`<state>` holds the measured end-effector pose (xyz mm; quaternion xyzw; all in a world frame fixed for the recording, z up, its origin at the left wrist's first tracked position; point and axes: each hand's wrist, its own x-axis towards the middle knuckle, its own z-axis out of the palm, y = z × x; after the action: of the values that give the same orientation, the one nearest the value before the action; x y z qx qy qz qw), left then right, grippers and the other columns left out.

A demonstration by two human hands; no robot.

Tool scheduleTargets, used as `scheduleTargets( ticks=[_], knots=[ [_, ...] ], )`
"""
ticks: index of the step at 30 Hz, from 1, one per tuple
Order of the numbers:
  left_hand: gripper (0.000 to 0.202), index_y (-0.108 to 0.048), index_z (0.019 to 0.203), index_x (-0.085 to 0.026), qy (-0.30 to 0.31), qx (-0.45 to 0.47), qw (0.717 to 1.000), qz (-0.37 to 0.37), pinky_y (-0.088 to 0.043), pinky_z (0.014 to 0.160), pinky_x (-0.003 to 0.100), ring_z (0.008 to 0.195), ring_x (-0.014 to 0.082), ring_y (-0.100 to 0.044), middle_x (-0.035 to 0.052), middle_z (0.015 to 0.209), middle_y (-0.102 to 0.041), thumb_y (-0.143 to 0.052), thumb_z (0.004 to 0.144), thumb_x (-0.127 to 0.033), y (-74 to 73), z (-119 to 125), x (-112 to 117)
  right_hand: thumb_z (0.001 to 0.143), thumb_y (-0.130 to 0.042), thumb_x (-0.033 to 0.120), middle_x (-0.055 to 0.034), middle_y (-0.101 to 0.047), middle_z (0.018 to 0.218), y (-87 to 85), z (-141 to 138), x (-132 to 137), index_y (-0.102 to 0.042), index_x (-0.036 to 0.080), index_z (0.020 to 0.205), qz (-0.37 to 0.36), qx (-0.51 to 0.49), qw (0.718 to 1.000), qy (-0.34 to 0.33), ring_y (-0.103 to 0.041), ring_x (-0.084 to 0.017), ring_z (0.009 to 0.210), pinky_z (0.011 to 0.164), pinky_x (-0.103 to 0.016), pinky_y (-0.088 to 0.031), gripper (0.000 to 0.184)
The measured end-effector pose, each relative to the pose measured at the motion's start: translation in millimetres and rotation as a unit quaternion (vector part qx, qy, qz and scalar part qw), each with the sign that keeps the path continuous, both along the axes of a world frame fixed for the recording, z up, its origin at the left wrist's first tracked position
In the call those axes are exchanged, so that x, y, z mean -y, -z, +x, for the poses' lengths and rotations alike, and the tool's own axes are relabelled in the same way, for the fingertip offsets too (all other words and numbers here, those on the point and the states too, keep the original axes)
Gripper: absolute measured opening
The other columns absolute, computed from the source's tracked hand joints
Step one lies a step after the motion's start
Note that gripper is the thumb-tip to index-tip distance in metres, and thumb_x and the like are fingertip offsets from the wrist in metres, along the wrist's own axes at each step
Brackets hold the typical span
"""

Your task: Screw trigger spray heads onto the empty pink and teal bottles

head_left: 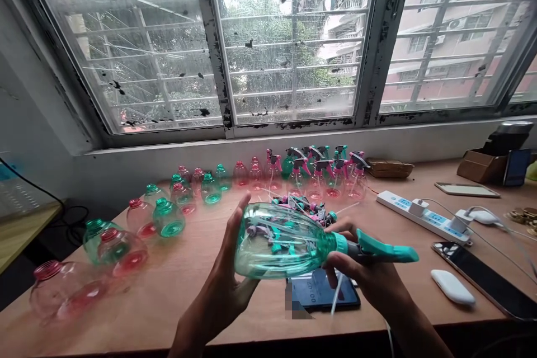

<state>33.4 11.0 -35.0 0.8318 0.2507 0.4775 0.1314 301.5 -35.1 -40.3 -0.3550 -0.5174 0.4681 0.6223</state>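
Observation:
A clear green spray bottle (279, 243) lies sideways in the air between my hands, its neck to the right. My left hand (232, 260) is wrapped round the bottle's base end. At the neck, my right hand (361, 271) closes its fingers on the green collar (340, 244) of the teal and grey trigger sprayer (384, 247). Behind the bottle, a pile of loose pink and teal trigger sprayers (304, 206) lies on the table, partly seen through the green plastic. Below my hands is a phone (325, 291) with its screen lit, and a white tube (336, 293) shows over it.
Open red bottles (67, 291) and green bottles (168, 218) line the left and back of the table. Several bottles with sprayers fitted (316, 179) stand by the window. On the right are a power strip (423, 217), a dark phone (486, 277) and a white case (453, 286).

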Motion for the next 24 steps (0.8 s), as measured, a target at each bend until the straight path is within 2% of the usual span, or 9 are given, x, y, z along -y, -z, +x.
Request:
scheduleTargets(
  ticks=[3, 6, 9, 11, 13, 18, 20, 22, 24],
  knots=[
    [0.116, 0.000, 0.177, -0.046, -0.005, 0.007, 1.000, -0.026, -0.038, 0.133, 0.065, 0.173, 0.0375, -0.025, 0.0105, 0.188, -0.023, -0.083, 0.098, -0.028, 1.6, 0.8, -1.1, 0.089, -0.094, 0.046, 0.0053, -0.076, 0.055, -2.4, -1.4, 0.2, -0.067, 0.024, 0.102, 0.000, 0.003, 1.000, 0.000, -0.065, -0.015, 0.051, 0.054, -0.024, -0.045, 0.038],
    [0.126, -0.012, 0.178, -0.041, -0.013, 0.016, 0.996, -0.084, -0.035, 0.135, 0.067, 0.172, 0.0439, -0.025, 0.0133, 0.187, -0.025, -0.096, 0.085, -0.045, -1.5, 0.7, 0.6, 0.081, -0.100, 0.040, 0.0056, -0.076, 0.061, -6.0, -2.8, 1.9, -0.070, 0.023, 0.099, -0.005, -0.011, 1.000, 0.002, -0.070, -0.016, 0.051, 0.051, -0.024, -0.050, 0.039],
    [0.107, -0.019, 0.177, -0.042, -0.015, 0.025, 0.998, -0.060, -0.040, 0.134, 0.062, 0.171, 0.0398, -0.029, 0.0118, 0.186, -0.027, -0.087, 0.095, -0.035, -4.1, 0.4, 1.2, 0.080, -0.101, 0.035, 0.0053, -0.077, 0.065, -5.8, -2.2, 2.5, -0.071, 0.023, 0.100, -0.001, -0.021, 1.000, 0.006, -0.073, -0.018, 0.051, 0.050, -0.025, -0.053, 0.038],
    [0.098, -0.013, 0.177, -0.046, -0.002, 0.023, 1.000, -0.017, -0.042, 0.134, 0.058, 0.173, 0.0338, -0.028, 0.0095, 0.186, -0.028, -0.074, 0.104, -0.021, -3.6, 0.4, 0.2, 0.083, -0.100, 0.035, 0.0051, -0.077, 0.063, -2.7, -0.8, 1.7, -0.070, 0.023, 0.101, 0.006, -0.027, 1.000, -0.004, -0.073, -0.018, 0.051, 0.050, -0.024, -0.051, 0.037],
    [0.099, -0.006, 0.177, -0.049, 0.014, 0.017, 1.000, 0.004, -0.042, 0.133, 0.059, 0.174, 0.0316, -0.025, 0.0088, 0.187, -0.026, -0.067, 0.107, -0.016, -2.2, 0.4, -1.4, 0.084, -0.099, 0.037, 0.0046, -0.078, 0.061, 1.3, 0.7, 0.2, -0.068, 0.024, 0.103, 0.005, -0.033, 0.999, -0.022, -0.072, -0.017, 0.050, 0.048, -0.022, -0.047, 0.039],
    [0.122, 0.005, 0.177, -0.046, -0.007, 0.009, 0.998, -0.055, -0.037, 0.130, 0.075, 0.173, 0.0444, -0.021, 0.0138, 0.189, -0.017, -0.084, 0.094, -0.055, -5.8, -0.7, 4.3, 0.087, -0.095, 0.046, 0.0054, -0.074, 0.060, 5.6, 2.2, -2.6, -0.068, 0.024, 0.104, 0.013, -0.022, 0.999, -0.030, -0.065, -0.015, 0.045, 0.044, -0.021, -0.037, 0.039],
    [0.124, 0.001, 0.177, -0.047, -0.036, 0.034, 0.999, -0.017, -0.028, 0.135, 0.076, 0.173, 0.0463, -0.016, 0.0075, 0.190, -0.010, -0.084, 0.089, -0.064, -9.7, -2.7, 18.2, 0.090, -0.094, 0.047, 0.0055, -0.075, 0.062, 4.9, 3.0, -3.0, -0.069, 0.024, 0.103, 0.034, -0.037, 0.998, -0.027, -0.066, -0.015, 0.046, 0.047, -0.022, -0.039, 0.037],
    [0.124, -0.008, 0.176, -0.054, -0.081, 0.061, 0.995, 0.021, -0.023, 0.139, 0.073, 0.174, 0.0454, -0.010, -0.0055, 0.190, -0.005, -0.090, 0.084, -0.064, -11.4, -5.4, 41.0, 0.091, -0.093, 0.045, 0.0061, -0.076, 0.063, 4.5, 5.8, -3.2, -0.069, 0.025, 0.105, 0.052, -0.057, 0.997, -0.011, -0.068, -0.015, 0.047, 0.050, -0.024, -0.044, 0.034],
    [0.112, -0.011, 0.170, -0.068, -0.100, 0.042, 0.994, -0.017, -0.038, 0.137, 0.069, 0.173, 0.0391, -0.021, -0.0180, 0.185, -0.023, -0.087, 0.087, -0.063, -9.3, -7.6, 68.2, 0.092, -0.092, 0.042, 0.0061, -0.076, 0.061, 5.0, 10.7, -3.1, -0.069, 0.026, 0.106, 0.059, -0.055, 0.997, 0.011, -0.069, -0.017, 0.048, 0.052, -0.027, -0.048, 0.032]
  ],
)
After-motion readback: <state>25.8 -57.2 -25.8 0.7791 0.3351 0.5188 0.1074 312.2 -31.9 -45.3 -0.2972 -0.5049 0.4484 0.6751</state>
